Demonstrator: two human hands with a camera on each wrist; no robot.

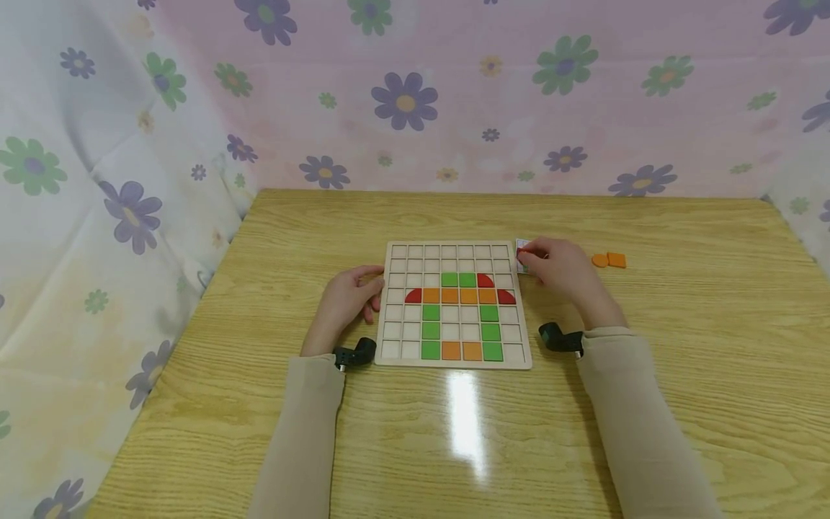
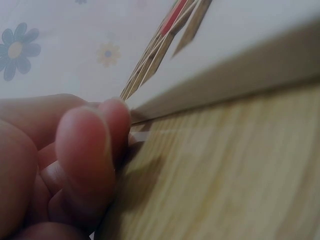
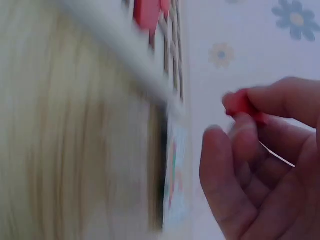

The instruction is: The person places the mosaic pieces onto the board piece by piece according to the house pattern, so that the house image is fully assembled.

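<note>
A square wooden grid board lies on the table with green squares, orange squares and red quarter-round pieces set in its cells. My left hand rests at the board's left edge, fingers loosely bent, fingertips by the rim; it holds no piece. Above the small printed card at the board's upper right, my right hand pinches a small red piece between thumb and finger. The fingers cover part of that piece, so its full shape is hidden.
An orange round piece and an orange square piece lie on the table to the right of my right hand. Flowered cloth hangs behind the table and along its left side.
</note>
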